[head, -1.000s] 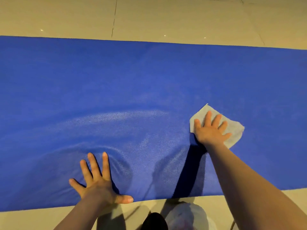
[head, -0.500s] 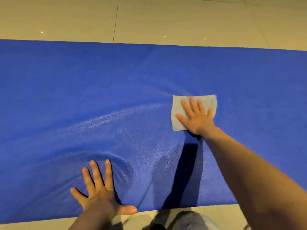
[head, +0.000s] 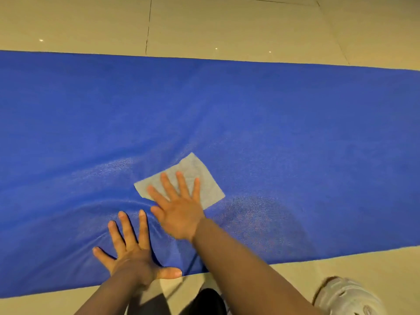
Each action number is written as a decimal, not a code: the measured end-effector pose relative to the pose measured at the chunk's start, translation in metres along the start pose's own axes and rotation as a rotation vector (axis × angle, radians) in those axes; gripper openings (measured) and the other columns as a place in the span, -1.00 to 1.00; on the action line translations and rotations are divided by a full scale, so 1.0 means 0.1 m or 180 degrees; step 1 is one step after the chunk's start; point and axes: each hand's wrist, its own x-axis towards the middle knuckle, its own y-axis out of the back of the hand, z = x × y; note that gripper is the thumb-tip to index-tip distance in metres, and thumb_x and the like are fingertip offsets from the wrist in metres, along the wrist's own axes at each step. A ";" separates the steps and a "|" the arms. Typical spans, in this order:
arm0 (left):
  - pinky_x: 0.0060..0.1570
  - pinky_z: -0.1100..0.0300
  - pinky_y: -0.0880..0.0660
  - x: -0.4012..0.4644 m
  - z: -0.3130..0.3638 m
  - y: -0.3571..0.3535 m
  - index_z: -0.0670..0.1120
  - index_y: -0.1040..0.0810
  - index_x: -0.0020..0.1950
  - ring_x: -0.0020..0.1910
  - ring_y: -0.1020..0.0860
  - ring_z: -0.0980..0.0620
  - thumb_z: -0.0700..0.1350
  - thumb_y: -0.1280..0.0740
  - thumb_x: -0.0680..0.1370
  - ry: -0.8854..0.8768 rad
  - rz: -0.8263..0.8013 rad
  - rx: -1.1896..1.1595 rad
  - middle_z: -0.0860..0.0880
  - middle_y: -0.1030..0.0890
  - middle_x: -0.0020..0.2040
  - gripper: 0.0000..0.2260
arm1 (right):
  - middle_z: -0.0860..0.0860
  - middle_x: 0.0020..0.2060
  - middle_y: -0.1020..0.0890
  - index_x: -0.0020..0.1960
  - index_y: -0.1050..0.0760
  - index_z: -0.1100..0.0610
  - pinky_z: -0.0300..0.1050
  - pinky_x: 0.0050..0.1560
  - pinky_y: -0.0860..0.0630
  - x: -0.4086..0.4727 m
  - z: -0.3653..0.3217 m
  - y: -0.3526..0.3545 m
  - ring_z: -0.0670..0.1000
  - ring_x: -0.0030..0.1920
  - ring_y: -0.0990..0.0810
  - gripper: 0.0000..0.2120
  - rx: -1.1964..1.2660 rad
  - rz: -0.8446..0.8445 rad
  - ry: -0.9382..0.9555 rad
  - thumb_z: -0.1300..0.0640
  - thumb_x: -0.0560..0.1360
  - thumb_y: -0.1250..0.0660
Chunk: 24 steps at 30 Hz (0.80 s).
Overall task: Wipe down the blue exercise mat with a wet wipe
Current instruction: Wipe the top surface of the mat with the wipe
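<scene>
The blue exercise mat (head: 272,114) is being wiped with a wet wipe (head: 193,176), which is pressed flat under the straight, spread fingers of the right hand (head: 179,208); nothing is pinched or curled round, the sheet being held only by downward pressure so that it can be slid across the surface. The left hand (head: 134,253) is laid flat just beside it, fingers splayed and straight, its thumb at the near edge; the mat is probably being pinned this way so that it does not creep or bunch under the strokes. A shallow wrinkle is seen curving round the left fingertips. The mat is spread lengthwise across the pale tiled floor (head: 227,23), its near edge close to the person. Its surface is finely textured, with lighter sheen streaks left of the wipe and a darker patch to its right, likely dampness. A white perforated shoe (head: 347,296) is seen at the lower right.
</scene>
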 end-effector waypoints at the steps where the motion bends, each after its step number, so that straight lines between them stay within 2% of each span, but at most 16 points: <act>1: 0.40 -0.43 0.13 -0.01 0.00 0.00 -0.02 0.81 0.12 0.40 0.57 -0.30 0.60 -0.36 0.09 -0.0026 0.0003 -0.0015 -0.20 0.80 0.12 0.42 | -0.08 0.58 0.20 0.59 0.10 -0.14 0.28 0.44 0.43 -0.04 0.12 0.02 0.10 0.55 0.34 -0.48 0.0025 0.0083 0.0107 -0.18 0.66 0.14; 3: 0.40 -0.43 0.13 -0.02 -0.02 0.01 -0.01 0.81 0.15 0.39 0.58 -0.30 0.59 -0.36 0.10 -0.0096 0.0016 -0.0036 -0.20 0.78 0.17 0.41 | 0.00 0.59 -0.03 0.59 -0.09 -0.02 0.23 0.51 0.23 -0.16 0.55 0.05 0.11 0.58 0.07 -0.33 -0.0003 0.0472 -0.0226 -0.32 0.59 0.26; 4: 0.40 -0.43 0.14 -0.01 -0.02 0.00 0.00 0.81 0.15 0.39 0.58 -0.30 0.59 -0.35 0.09 -0.0119 0.0019 -0.0035 -0.20 0.79 0.18 0.42 | 0.03 0.58 -0.04 0.58 -0.11 0.02 0.22 0.50 0.23 -0.27 0.86 0.08 0.13 0.58 0.04 -0.16 0.0033 0.0758 -0.0620 -0.43 0.50 0.36; 5: 0.40 -0.44 0.14 -0.01 -0.02 0.00 0.00 0.82 0.14 0.39 0.58 -0.30 0.60 -0.35 0.08 -0.0125 0.0029 -0.0031 -0.19 0.79 0.17 0.42 | -0.01 0.57 0.07 0.60 -0.01 0.00 0.16 0.48 0.32 -0.43 1.22 0.09 0.09 0.57 0.12 -0.05 0.0062 0.0886 -0.1057 -0.51 0.39 0.43; 6: 0.39 -0.44 0.14 -0.01 -0.03 0.00 0.00 0.83 0.13 0.39 0.58 -0.30 0.61 -0.34 0.07 -0.0121 0.0052 -0.0024 -0.19 0.80 0.15 0.43 | -0.07 0.56 0.19 0.59 0.14 -0.05 0.09 0.45 0.40 -0.65 1.55 0.09 0.04 0.56 0.24 -0.06 0.0071 0.0803 -0.1485 -0.54 0.36 0.42; 7: 0.39 -0.44 0.14 -0.01 -0.03 -0.01 0.00 0.84 0.12 0.39 0.58 -0.30 0.61 -0.34 0.06 -0.0114 0.0076 -0.0016 -0.19 0.80 0.15 0.43 | -0.09 0.55 0.26 0.57 0.23 -0.11 0.07 0.45 0.38 -0.92 1.83 0.08 0.02 0.55 0.29 -0.19 0.0166 0.0609 -0.1900 -0.50 0.44 0.31; 9: 0.39 -0.45 0.15 0.00 -0.03 -0.01 0.00 0.84 0.11 0.39 0.58 -0.30 0.61 -0.34 0.05 -0.0118 0.0097 -0.0020 -0.20 0.79 0.18 0.43 | -0.05 0.58 0.22 0.55 0.28 -0.11 0.16 0.51 0.22 -1.39 2.14 0.09 0.05 0.57 0.24 -0.41 0.0633 0.0636 -0.2519 -0.23 0.64 0.11; 11: 0.39 -0.44 0.16 -0.01 -0.03 -0.01 0.00 0.84 0.13 0.38 0.59 -0.30 0.60 -0.35 0.05 -0.0103 0.0105 -0.0051 -0.19 0.78 0.21 0.44 | 0.00 0.60 0.14 0.58 0.18 -0.07 0.21 0.51 0.15 -1.51 2.11 -0.03 0.09 0.58 0.17 -0.47 0.0817 0.0919 -0.2945 -0.08 0.68 0.07; 13: 0.40 -0.44 0.16 -0.02 -0.02 -0.01 0.02 0.83 0.15 0.38 0.59 -0.29 0.60 -0.37 0.04 -0.0079 0.0111 -0.0066 -0.19 0.78 0.21 0.45 | 0.03 0.60 0.07 0.59 0.05 -0.08 0.22 0.50 0.13 -1.34 1.82 -0.11 0.13 0.58 0.14 -0.51 0.0896 0.1108 -0.3304 -0.08 0.69 0.11; 15: 0.40 -0.43 0.16 -0.02 -0.02 -0.01 0.03 0.82 0.17 0.39 0.58 -0.29 0.59 -0.37 0.04 -0.0075 0.0123 -0.0057 -0.17 0.80 0.17 0.45 | 0.03 0.59 0.05 0.59 0.00 -0.09 0.23 0.50 0.17 -1.11 1.40 -0.15 0.16 0.57 0.17 -0.45 0.0885 0.0962 -0.3168 -0.18 0.62 0.26; 18: 0.40 -0.42 0.14 -0.02 -0.02 -0.02 0.04 0.79 0.22 0.41 0.57 -0.27 0.59 -0.38 0.04 -0.0048 0.0165 -0.0045 -0.15 0.82 0.09 0.46 | -0.03 0.59 0.15 0.59 0.11 -0.12 0.22 0.42 0.43 -0.91 0.55 -0.27 0.16 0.55 0.31 -0.17 0.0736 0.0700 -0.2004 -0.26 0.36 0.49; 19: 0.40 -0.42 0.14 -0.01 -0.02 -0.03 0.04 0.78 0.24 0.41 0.56 -0.27 0.59 -0.38 0.03 -0.0034 0.0181 -0.0045 -0.14 0.82 0.09 0.46 | -0.04 0.59 0.10 0.60 0.07 -0.11 0.26 0.41 0.41 -0.92 0.30 -0.34 0.17 0.56 0.27 -0.18 0.0696 0.0671 -0.1524 -0.26 0.37 0.47; 21: 0.41 -0.41 0.14 -0.01 -0.01 -0.04 0.05 0.77 0.26 0.41 0.57 -0.26 0.59 -0.38 0.03 -0.0026 0.0211 -0.0043 -0.14 0.82 0.10 0.46 | -0.01 0.56 -0.18 0.56 -0.15 -0.04 0.41 0.41 0.10 -0.97 0.03 -0.42 0.21 0.55 -0.03 -0.34 0.0568 0.0605 -0.0847 -0.23 0.55 0.26; 22: 0.41 -0.41 0.14 0.00 -0.01 -0.04 0.05 0.76 0.26 0.41 0.57 -0.26 0.59 -0.39 0.03 -0.0036 0.0215 -0.0047 -0.14 0.81 0.13 0.46 | 0.00 0.53 -0.24 0.54 -0.22 -0.01 0.41 0.44 -0.01 -1.01 0.05 -0.42 0.20 0.53 -0.13 -0.39 0.0623 0.0638 -0.0684 -0.22 0.58 0.14; 23: 0.40 -0.42 0.15 0.00 -0.01 -0.04 0.06 0.76 0.26 0.41 0.57 -0.26 0.59 -0.39 0.04 -0.0051 0.0212 -0.0062 -0.14 0.80 0.17 0.45 | 0.02 0.53 -0.23 0.54 -0.24 0.02 0.37 0.48 -0.03 -1.03 0.19 -0.43 0.19 0.53 -0.15 -0.37 0.0689 0.0736 -0.0659 -0.25 0.57 0.10; 24: 0.40 -0.42 0.16 -0.01 -0.02 -0.03 0.06 0.75 0.27 0.41 0.57 -0.26 0.58 -0.39 0.04 -0.0081 0.0210 -0.0076 -0.15 0.77 0.22 0.45 | 0.05 0.54 -0.17 0.56 -0.19 0.04 0.30 0.49 0.06 -1.09 0.40 -0.41 0.20 0.54 -0.12 -0.28 0.0695 0.0776 -0.0846 -0.32 0.54 0.12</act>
